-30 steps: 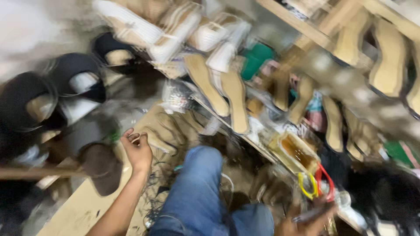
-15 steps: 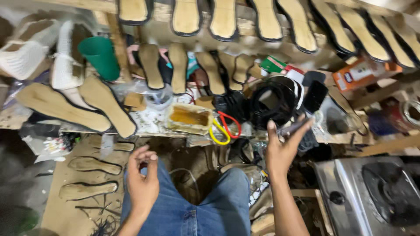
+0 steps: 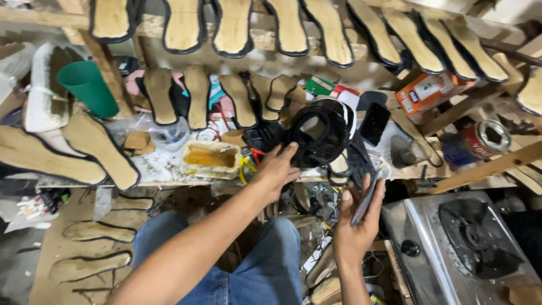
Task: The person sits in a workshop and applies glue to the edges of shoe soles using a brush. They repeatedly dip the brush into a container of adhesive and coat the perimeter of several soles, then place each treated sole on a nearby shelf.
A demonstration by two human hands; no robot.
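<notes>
My left hand (image 3: 275, 170) reaches forward over the workbench, fingers spread, its tips touching the edge of a black shoe upper (image 3: 319, 135) that lies in a dark heap. My right hand (image 3: 357, 223) is lower and to the right, near my knee, closed around a slim flat grey piece (image 3: 367, 199) held upright; I cannot tell what it is. My jeans-clad legs (image 3: 265, 265) fill the bottom middle.
A tray of yellow glue (image 3: 210, 158) sits left of my left hand. Tan insoles with black rims (image 3: 293, 28) line the racks above. Also here: a green cup (image 3: 87, 87), an orange box (image 3: 432, 90), a red tin (image 3: 485, 138), a steel gas stove (image 3: 463, 243), and soles on the floor (image 3: 90, 231).
The camera swung from the left side to the bench. My left hand rose from my lap to the black upper. My right hand dropped lower, still holding the slim piece.
</notes>
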